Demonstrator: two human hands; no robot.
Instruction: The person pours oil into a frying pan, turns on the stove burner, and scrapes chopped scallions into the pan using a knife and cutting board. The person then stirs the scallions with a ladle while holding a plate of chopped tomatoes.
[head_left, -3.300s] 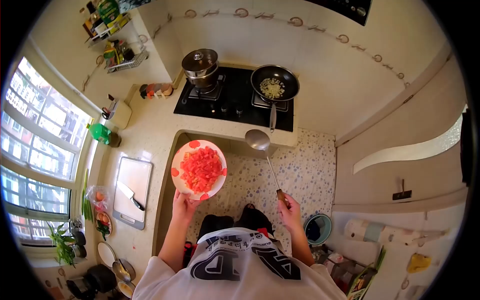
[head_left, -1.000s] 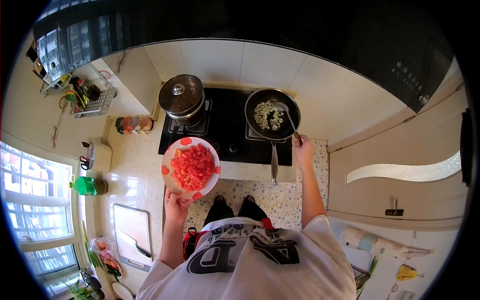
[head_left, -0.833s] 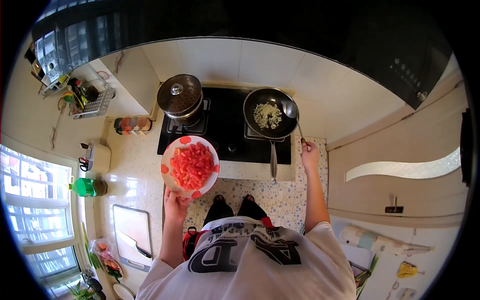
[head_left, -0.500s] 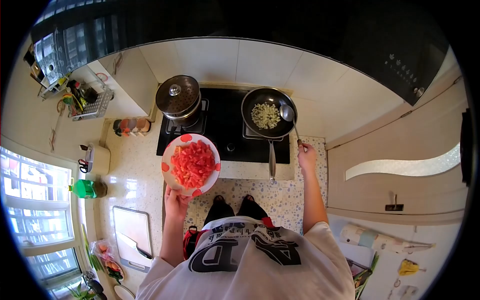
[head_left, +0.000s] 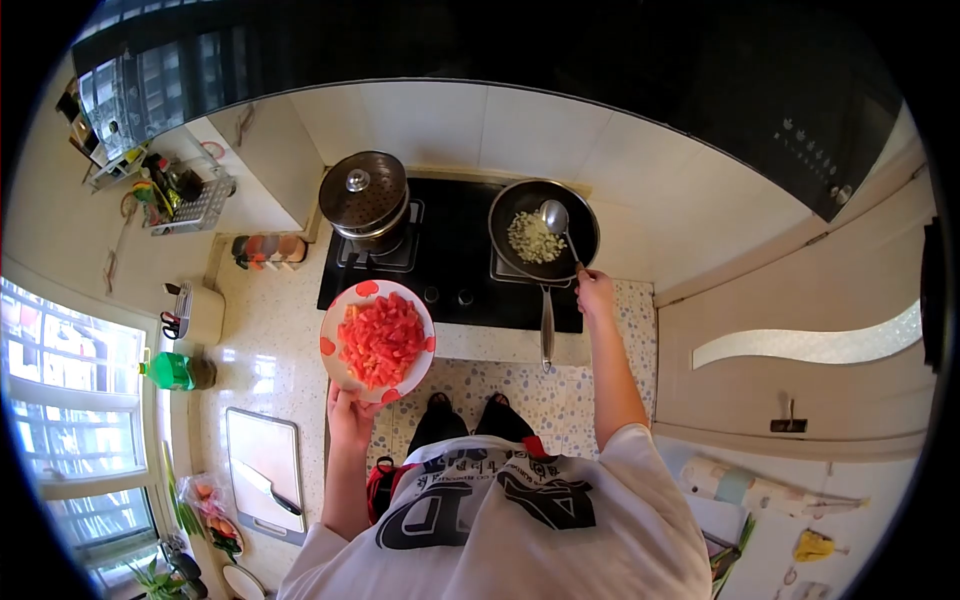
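My left hand (head_left: 350, 412) grips the near rim of a white plate with red spots (head_left: 340, 378). A heap of red diced pieces, which look like tomato (head_left: 382, 340), lies on the plate in front of the stove. My right hand (head_left: 596, 292) is closed round the handle of a metal ladle (head_left: 554, 215). The ladle's bowl is inside the dark frying pan (head_left: 578, 262), at the upper right of some pale chopped pieces (head_left: 533, 240). The pan sits on the right burner, its long handle pointing toward me.
A lidded pot (head_left: 364, 190) stands on the left burner of the black stove (head_left: 455, 240). On the left counter are a cutting board (head_left: 262, 450) with a knife (head_left: 268, 488), a green bottle (head_left: 172, 371), a knife holder (head_left: 203, 314) and spice jars (head_left: 270, 248). A range hood (head_left: 480, 50) hangs overhead.
The ladle has swung left within the pan, and my right hand has moved up and left with it. The plate has shifted slightly left. The whole view has also shifted slightly.
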